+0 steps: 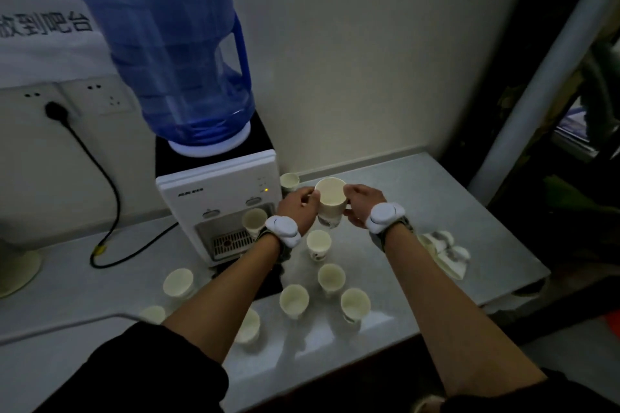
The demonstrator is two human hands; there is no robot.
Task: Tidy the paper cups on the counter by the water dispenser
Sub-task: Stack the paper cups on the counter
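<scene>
Both hands hold one white paper cup (331, 200) upright above the counter (436, 204), just right of the water dispenser (218, 208). My left hand (298, 208) grips its left side and my right hand (359, 204) its right side. The cup looks like the top of a short stack. Several loose paper cups stand upright on the counter below my arms, among them one (318, 244) under the held cup, one (331, 278), one (294, 300) and one (355, 304). Another cup (289, 181) stands by the wall behind the dispenser.
A blue water bottle (167, 43) sits on the dispenser. A black power cable (110, 211) runs from a wall socket across the counter's left part. A crumpled white wrapper (446, 251) lies at the right. More cups (178, 282) stand left of my left arm. The counter's edge drops off at right and front.
</scene>
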